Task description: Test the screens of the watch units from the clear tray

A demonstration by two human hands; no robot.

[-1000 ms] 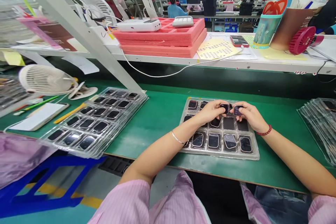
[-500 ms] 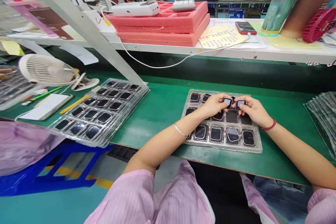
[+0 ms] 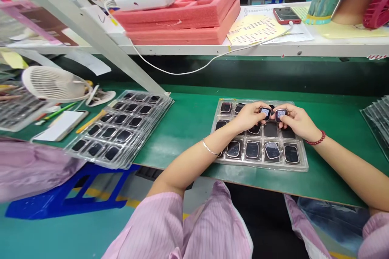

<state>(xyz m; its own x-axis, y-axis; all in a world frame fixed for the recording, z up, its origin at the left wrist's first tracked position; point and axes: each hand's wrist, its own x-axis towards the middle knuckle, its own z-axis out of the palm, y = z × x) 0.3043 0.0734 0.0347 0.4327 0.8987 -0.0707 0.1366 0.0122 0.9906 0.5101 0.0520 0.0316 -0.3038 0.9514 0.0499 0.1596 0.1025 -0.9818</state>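
Carefully, the left hand (image 3: pixel 249 117) pinches the left watch (image 3: pixel 265 113) and the right hand (image 3: pixel 300 123) the right watch (image 3: pixel 281 114), side by side over the ribbed, transparent tray (image 3: pixel 261 166) on the smooth green desk (image 3: pixel 185 125). Light grips on the rounded rims, thumbs off the glossy glass, should limit smudges.

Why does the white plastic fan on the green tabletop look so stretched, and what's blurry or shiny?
Head view: the white plastic fan looks pulled wide, maybe by the lens; clear plastic trays at the far left look smeared; pale shine spreads over the green tabletop; the clear plastic tray holding black, rounded screens glints too.
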